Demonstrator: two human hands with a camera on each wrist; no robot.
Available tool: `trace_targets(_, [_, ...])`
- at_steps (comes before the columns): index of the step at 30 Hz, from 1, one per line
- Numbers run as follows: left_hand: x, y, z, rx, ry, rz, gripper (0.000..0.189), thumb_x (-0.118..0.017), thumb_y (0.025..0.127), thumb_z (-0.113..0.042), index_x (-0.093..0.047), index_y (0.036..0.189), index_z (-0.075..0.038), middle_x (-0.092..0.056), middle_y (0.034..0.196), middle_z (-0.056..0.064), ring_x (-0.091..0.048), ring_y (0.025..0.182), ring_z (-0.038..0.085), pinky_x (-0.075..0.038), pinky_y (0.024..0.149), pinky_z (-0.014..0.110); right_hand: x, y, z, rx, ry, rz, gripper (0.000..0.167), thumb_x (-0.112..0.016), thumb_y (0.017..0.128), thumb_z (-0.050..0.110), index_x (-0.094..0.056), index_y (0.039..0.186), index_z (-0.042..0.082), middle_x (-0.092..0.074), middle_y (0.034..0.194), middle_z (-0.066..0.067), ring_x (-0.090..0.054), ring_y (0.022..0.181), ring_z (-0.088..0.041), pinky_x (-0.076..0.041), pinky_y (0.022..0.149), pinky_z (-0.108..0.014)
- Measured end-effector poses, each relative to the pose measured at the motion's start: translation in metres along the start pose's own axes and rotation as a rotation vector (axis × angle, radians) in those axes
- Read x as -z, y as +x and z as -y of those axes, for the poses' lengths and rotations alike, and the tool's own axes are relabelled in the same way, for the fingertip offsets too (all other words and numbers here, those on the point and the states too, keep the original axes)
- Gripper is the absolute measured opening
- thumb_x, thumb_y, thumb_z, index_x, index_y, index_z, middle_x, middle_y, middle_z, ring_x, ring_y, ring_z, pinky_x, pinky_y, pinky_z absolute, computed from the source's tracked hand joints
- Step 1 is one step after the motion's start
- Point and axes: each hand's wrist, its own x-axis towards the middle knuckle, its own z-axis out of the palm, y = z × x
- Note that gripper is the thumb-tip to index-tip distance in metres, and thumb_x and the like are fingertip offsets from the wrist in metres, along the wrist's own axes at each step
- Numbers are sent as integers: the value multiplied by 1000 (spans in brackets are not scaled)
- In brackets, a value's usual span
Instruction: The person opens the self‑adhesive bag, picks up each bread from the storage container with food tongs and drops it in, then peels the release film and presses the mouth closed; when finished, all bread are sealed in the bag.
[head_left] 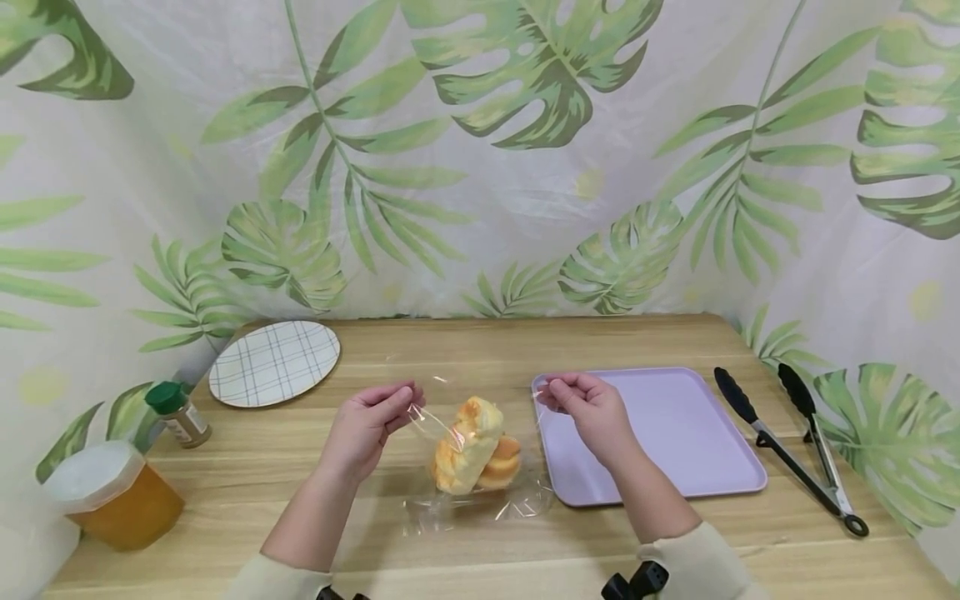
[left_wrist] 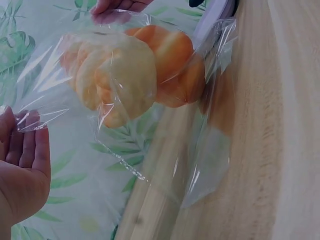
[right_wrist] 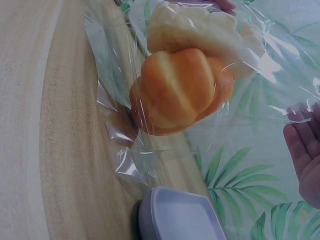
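Observation:
A clear plastic bag [head_left: 517, 503] is upright in the middle of the table, with two breads inside. One is a long, pale yellow bread [head_left: 468, 450] that leans at a slant. Beside it, on the right, sits a rounder orange-brown bun [right_wrist: 177, 90]. My left hand [head_left: 367, 429] pinches the bag's upper left edge between thumb and fingers. At the upper right edge, my right hand [head_left: 596, 412] pinches the film in the same way. The film is stretched between both hands, and the bag's lower part [left_wrist: 207, 170] touches the table.
A lilac tray [head_left: 675, 433] lies to the right, partly under my right hand, with black-tipped tongs [head_left: 798, 467] beyond it. At left are a checked oval plate [head_left: 273, 367], a green-capped spice jar [head_left: 180, 414] and a white-lidded amber tub [head_left: 123, 504]. A leaf-patterned cloth [head_left: 510, 208] hangs behind.

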Motion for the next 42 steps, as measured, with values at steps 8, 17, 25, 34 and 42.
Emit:
trace_targets(8, [5, 4, -1, -49, 41, 82, 37, -55, 97, 1, -76, 88, -28, -76, 84, -10, -72, 80, 3, -59, 76, 19, 7, 3, 0, -14, -35, 46, 27, -57, 97, 3, -58, 115, -18, -74, 101, -17, -71, 82, -2, -59, 80, -22])
trace_targets(17, [8, 6, -4, -102, 88, 117, 37, -57, 94, 4, -76, 92, -29, -75, 95, -12, -71, 93, 2, -57, 87, 19, 16, 8, 3, 39, 25, 161, 33, -57, 95, 0, -51, 118, -24, -76, 93, 8, -71, 85, -3, -59, 79, -21])
trace_targets(25, [3, 6, -8, -64, 75, 47, 37, -57, 95, 2, -76, 89, -29, -76, 86, -11, -72, 86, 4, -59, 78, 19, 17, 8, 5, 34, 41, 180, 30, -56, 96, -2, -53, 117, -24, -75, 88, 14, -71, 83, -2, -59, 80, -20])
trace_targets(34, [2, 5, -9, -116, 60, 72, 35, -56, 96, 2, -76, 87, -25, -76, 85, -9, -73, 84, 5, -60, 77, 20, 19, 9, 8, 41, 19, 194, 34, -56, 97, 2, -52, 116, -25, -75, 89, 11, -72, 85, -3, -59, 82, -22])
trace_targets(42, [6, 5, -9, -127, 26, 92, 38, -56, 93, 6, -78, 89, -24, -76, 87, -8, -72, 83, 3, -59, 79, 19, 22, 8, 7, 65, 55, 173, 18, -60, 94, 0, -70, 107, 6, -74, 88, 13, -72, 83, -4, -60, 80, -22])
